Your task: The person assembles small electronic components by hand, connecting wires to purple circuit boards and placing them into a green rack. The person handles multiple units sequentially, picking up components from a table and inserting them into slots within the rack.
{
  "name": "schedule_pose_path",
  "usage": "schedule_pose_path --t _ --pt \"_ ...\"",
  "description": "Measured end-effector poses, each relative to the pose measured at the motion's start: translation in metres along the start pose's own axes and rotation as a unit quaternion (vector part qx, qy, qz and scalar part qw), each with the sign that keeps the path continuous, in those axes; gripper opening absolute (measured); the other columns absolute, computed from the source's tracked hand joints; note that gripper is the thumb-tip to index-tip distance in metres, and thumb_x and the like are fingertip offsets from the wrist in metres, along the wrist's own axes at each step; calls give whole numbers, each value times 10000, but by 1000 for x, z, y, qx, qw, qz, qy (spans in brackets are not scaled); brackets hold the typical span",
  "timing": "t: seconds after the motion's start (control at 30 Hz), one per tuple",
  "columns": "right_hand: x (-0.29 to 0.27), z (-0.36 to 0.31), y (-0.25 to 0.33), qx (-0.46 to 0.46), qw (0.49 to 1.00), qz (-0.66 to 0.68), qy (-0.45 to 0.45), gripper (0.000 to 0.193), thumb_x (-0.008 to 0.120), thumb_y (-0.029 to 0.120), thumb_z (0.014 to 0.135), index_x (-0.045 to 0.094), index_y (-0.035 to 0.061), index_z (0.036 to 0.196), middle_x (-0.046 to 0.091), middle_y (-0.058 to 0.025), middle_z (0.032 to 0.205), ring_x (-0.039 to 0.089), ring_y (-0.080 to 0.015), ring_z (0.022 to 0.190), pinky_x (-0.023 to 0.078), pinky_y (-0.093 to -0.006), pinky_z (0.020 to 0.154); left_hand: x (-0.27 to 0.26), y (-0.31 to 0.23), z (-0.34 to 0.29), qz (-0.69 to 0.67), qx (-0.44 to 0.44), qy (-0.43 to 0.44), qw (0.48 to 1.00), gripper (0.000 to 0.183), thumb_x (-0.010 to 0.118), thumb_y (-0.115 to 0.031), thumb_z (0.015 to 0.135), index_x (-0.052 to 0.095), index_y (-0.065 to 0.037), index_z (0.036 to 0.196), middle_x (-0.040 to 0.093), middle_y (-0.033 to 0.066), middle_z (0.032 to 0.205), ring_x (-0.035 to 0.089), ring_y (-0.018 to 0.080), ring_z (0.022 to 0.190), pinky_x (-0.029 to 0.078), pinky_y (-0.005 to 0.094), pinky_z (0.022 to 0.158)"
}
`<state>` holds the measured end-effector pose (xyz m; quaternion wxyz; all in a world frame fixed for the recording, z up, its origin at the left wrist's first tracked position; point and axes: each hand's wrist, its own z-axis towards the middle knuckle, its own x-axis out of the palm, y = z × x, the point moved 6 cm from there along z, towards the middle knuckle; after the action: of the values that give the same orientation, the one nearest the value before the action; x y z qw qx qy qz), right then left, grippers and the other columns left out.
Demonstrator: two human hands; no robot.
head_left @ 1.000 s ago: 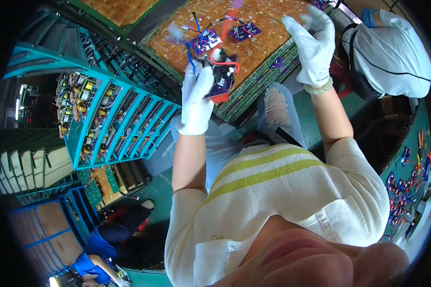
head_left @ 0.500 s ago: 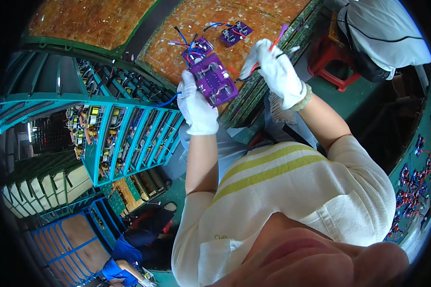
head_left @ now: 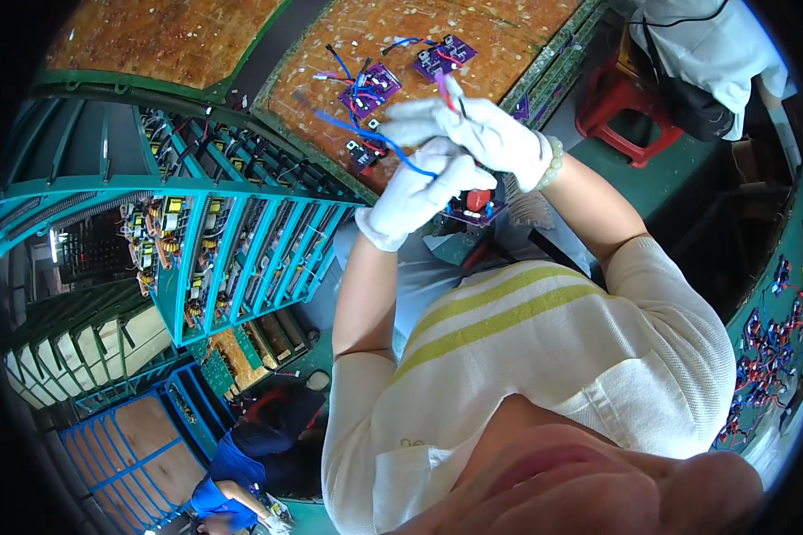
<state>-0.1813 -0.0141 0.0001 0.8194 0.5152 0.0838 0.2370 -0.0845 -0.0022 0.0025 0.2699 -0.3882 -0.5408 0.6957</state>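
Observation:
White-gloved, my left hand is closed, and a blue wire runs from its fingers to the upper left. Below the fingers shows part of a purple circuit board with a rounded red component on it; the rest of the board is hidden. Against the left hand's fingertips lies my right hand, also white-gloved, some of its fingers stretched over them. A red wire with a purple end and a black wire stick up from between the right hand's fingers.
On the worn wooden bench lie two wired purple boards, one nearer and one farther, and small black parts. A teal rack with boards stands left. Right are a red stool and a person in white.
The purple board has turned and dropped toward my body, its broad face now out of sight. My left hand has moved right, my right hand left, and the two now meet.

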Motion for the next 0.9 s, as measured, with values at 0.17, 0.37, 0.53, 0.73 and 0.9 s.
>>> schedule_pose_path --t 0.17,0.37,0.53,0.73,0.9 --pt "-3 -9 5 -54 997 52 32 581 405 403 1017 428 -73 1350 569 -210 1245 591 -257 1085 383 -396 1060 -3 -10 -4 240 157 -58 956 118 710 -78 834 594 -60 834 655 96 979 635 224 865 496 326 748" --pt "-20 -1 23 -114 975 166 -89 680 391 470 1007 347 -82 1403 428 -218 1411 439 -307 1290 287 -473 1136 -9 13 -13 -210 70 -165 961 421 686 134 741 342 -89 644 499 56 898 632 191 791 522 311 682" --pt "10 5 23 -82 976 196 -44 623 277 399 1043 234 -55 1468 257 -193 1539 270 -321 1423 209 -422 1173 0 19 -11 73 58 -68 993 235 737 -75 778 526 -51 680 619 119 806 618 267 748 475 377 629" --pt "29 -3 29 -55 994 93 -9 630 365 372 1035 232 -60 1475 535 -172 1279 522 -148 867 393 -220 820 8 10 -14 461 188 -5 867 296 673 -317 834 647 -49 956 638 159 982 592 379 871 485 446 750" --pt "31 -8 29 -3 989 137 -50 620 389 472 1015 450 -76 1300 423 5 642 398 -115 585 339 -231 581 -1 19 -15 326 95 -73 938 391 711 -331 805 611 -55 1062 616 182 982 579 373 946 480 439 810"
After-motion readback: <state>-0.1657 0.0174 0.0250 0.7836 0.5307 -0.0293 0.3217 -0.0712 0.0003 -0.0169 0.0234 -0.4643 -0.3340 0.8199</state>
